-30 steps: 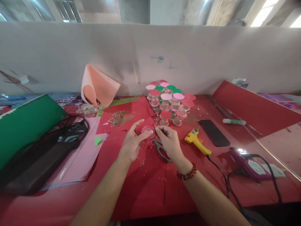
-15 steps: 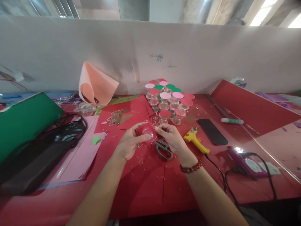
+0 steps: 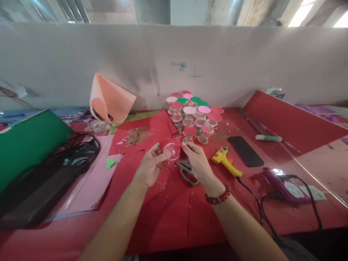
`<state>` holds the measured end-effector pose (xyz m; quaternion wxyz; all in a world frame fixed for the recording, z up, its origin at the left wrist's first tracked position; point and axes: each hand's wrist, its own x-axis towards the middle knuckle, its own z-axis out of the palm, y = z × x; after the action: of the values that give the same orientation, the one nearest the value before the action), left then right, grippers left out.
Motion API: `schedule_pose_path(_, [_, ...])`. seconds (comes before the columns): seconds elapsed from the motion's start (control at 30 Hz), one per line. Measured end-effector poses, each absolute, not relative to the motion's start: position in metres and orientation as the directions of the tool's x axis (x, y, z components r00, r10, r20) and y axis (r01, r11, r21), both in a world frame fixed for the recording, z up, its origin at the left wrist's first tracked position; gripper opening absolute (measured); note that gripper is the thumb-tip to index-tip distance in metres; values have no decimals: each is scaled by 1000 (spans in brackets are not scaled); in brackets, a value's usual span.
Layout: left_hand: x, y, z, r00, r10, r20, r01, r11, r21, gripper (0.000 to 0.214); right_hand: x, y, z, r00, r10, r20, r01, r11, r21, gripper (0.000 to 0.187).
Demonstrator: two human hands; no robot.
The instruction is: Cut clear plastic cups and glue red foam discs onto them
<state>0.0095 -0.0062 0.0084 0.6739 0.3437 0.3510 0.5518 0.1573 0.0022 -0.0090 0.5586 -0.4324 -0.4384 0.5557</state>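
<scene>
Facing the viewer more squarely than before, one clear cup (image 3: 174, 150) is grasped, with red paper (image 3: 177, 141), by the left hand (image 3: 149, 165) above scissors (image 3: 185, 178); any pinch by the right hand (image 3: 198, 161) cannot be told; adjustment seems underway.

Cup (image 3: 172, 151): clr. Paper discs (image 3: 189, 110): red, pink, grn. Scissor handles (image 3: 186, 170): grey-grn. Glue gun (image 3: 227, 163): yel. Bead bracelet (image 3: 218, 199): dk red.
</scene>
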Motion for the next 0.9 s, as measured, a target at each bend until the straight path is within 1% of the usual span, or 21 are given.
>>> schedule_pose_path(0.07, [6,-6,10,200,977,-78,-471,166,866,33,159,4,-7,-92,988,-121,-399,-148,-905,35])
schedule_pose_path(0.17, [2,-6,12,215,972,-95,-419,180,890,36,161,5,-6,-170,965,-202,-478,-260,-839,35])
schedule_pose_path(0.27, [-1,-6,12,241,965,-106,-391,196,900,39,163,6,-8,-222,951,-216,-503,-301,-810,33])
schedule_pose_path(0.43, [-2,-5,12,271,959,-88,-384,192,903,44,164,5,-8,-240,953,-185,-497,-284,-820,31])
schedule_pose_path(0.5, [-3,-6,14,262,961,-90,-369,185,911,46,163,4,-8,-224,963,-146,-452,-236,-860,31])
schedule_pose_path(0.53, [-3,-6,15,247,964,-98,-359,184,915,46,162,4,-8,-196,975,-104,-407,-177,-896,30])
schedule_pose_path(0.57, [-2,-6,16,229,967,-110,-349,187,918,46,161,3,-9,-157,986,-46,-337,-98,-936,29])
schedule_pose_path(0.63, [0,-7,17,193,971,-144,-340,204,918,48,158,2,-10,-65,993,98,-125,89,-988,26])
schedule_pose_path(0.7, [3,-7,16,155,972,-175,-348,220,912,51,156,0,-11,4,972,236,105,234,-967,23])
schedule_pose_path(0.77, [7,-7,13,119,977,-178,-377,210,902,54,155,-3,-11,53,946,320,234,299,-925,21])
schedule_pose_path(0.83, [11,-7,10,87,984,-154,-418,177,891,55,153,-4,-11,110,929,354,246,320,-915,21])
schedule_pose_path(0.9, [12,-7,7,74,989,-131,-447,150,882,53,152,-5,-11,159,931,329,161,304,-939,21])
